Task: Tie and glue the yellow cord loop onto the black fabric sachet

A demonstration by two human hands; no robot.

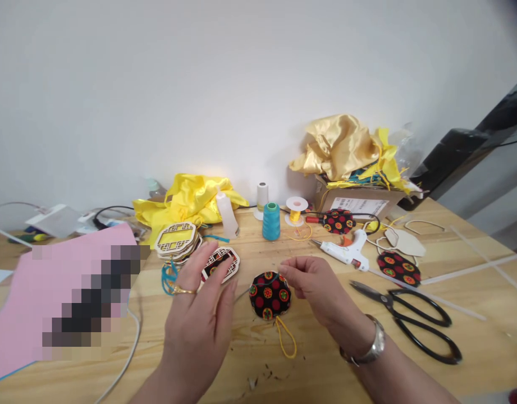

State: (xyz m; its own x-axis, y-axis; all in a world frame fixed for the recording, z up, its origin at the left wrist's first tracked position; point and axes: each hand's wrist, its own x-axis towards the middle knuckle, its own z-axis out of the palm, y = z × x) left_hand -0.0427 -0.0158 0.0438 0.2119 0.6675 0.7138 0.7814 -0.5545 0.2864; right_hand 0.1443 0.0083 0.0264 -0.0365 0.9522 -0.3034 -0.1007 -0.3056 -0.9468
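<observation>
A round pad covered in black patterned fabric (270,297) lies on the table between my hands, with a yellow cord loop (287,339) at its lower edge. My right hand (306,280) is at the pad's upper right edge, thumb and fingers pinched on a thin dark thread (245,293) that crosses the pad toward my left hand. My left hand (203,306) is left of the pad, fingers stretched out and apart; its hold on the thread's far end cannot be made out. A cut-out wooden frame (230,271) with dark fabric behind it lies partly hidden by my left fingers.
Black-handled scissors (426,325) and a white glue gun (346,251) lie at right. A blue thread spool (271,222) stands behind the pad. Wooden frames (176,238) are stacked at left near yellow cloth (191,196). A cardboard box (325,197) with fabric is behind.
</observation>
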